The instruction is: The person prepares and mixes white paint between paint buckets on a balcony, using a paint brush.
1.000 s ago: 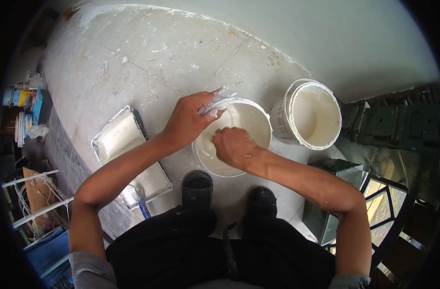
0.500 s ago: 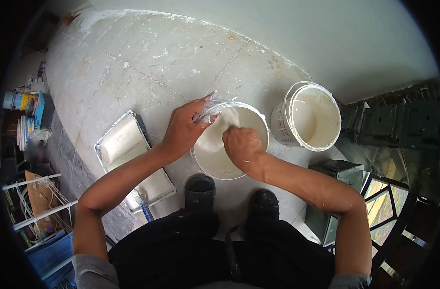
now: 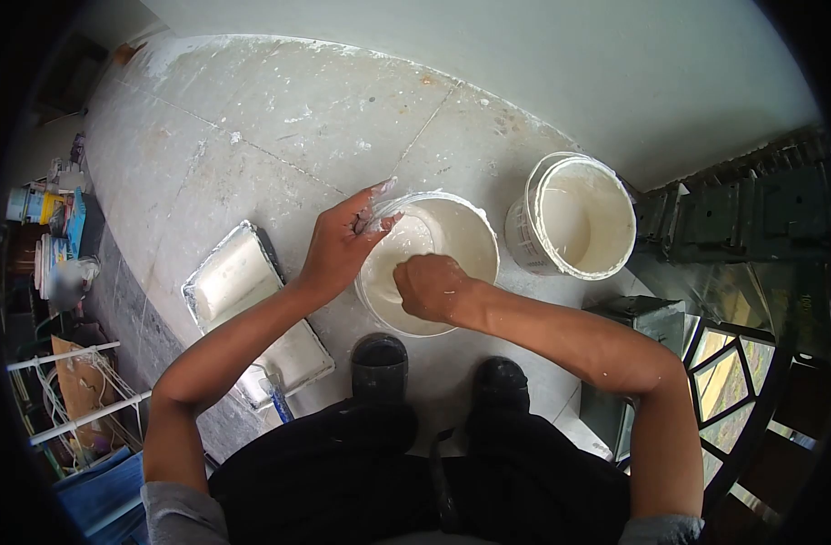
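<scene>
A white bucket (image 3: 482, 221) with pale, creamy paint (image 3: 402, 238) inside stands on the floor in front of my feet. My left hand (image 3: 344, 234) grips its left rim, thumb and fingers on either side, with white smears on the fingertips. Inside the bucket's mouth, my right hand (image 3: 431, 289) is closed in a fist above the paint. Whatever it holds is hidden by the fist; a whitish, paint-coated shape shows just above the knuckles.
Right of it stands a second paint bucket (image 3: 583, 218) with its handle up. A paint tray (image 3: 283, 341) lies at left, with a blue-handled roller (image 3: 277, 400) in its near end. Dark metal boxes (image 3: 638, 318) line the right side; a white rack (image 3: 88, 418) stands far left.
My right hand has moved left and slightly down within the bucket. My left hand keeps its hold on the rim. The whole view has shifted slightly.
</scene>
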Action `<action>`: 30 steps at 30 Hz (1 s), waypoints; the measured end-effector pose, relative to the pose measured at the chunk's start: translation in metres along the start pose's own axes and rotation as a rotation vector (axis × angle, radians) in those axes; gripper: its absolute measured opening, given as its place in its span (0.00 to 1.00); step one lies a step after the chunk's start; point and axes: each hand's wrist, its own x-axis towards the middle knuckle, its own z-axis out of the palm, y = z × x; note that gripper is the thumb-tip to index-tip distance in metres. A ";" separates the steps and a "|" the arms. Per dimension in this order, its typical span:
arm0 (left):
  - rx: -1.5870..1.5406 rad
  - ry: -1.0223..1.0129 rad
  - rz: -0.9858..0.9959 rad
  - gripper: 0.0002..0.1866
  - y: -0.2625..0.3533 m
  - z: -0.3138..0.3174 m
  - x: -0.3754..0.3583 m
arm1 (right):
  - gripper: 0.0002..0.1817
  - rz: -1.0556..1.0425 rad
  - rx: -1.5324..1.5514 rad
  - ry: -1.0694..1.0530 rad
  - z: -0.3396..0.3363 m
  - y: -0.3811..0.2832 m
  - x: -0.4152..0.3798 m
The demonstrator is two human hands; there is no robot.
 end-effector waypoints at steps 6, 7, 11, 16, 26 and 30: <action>-0.116 -0.043 -0.083 0.21 -0.017 -0.022 0.009 | 0.13 0.062 -0.266 -0.205 -0.020 -0.002 0.008; -0.120 -0.060 -0.083 0.21 -0.022 -0.022 0.010 | 0.11 0.011 -0.234 -0.227 -0.020 -0.004 0.011; -0.167 -0.172 -0.144 0.22 -0.044 -0.020 0.014 | 0.07 -0.065 -0.189 -0.109 -0.012 -0.009 0.031; -0.266 -0.206 -0.182 0.22 -0.055 -0.018 0.019 | 0.12 0.033 -0.357 -0.302 -0.003 -0.008 0.036; -0.209 -0.261 -0.009 0.20 -0.061 -0.012 0.024 | 0.09 -0.043 -0.455 -0.172 0.005 -0.010 0.029; -0.180 -0.244 0.029 0.22 -0.076 -0.011 0.025 | 0.10 -0.182 -0.257 -0.393 -0.001 -0.019 0.035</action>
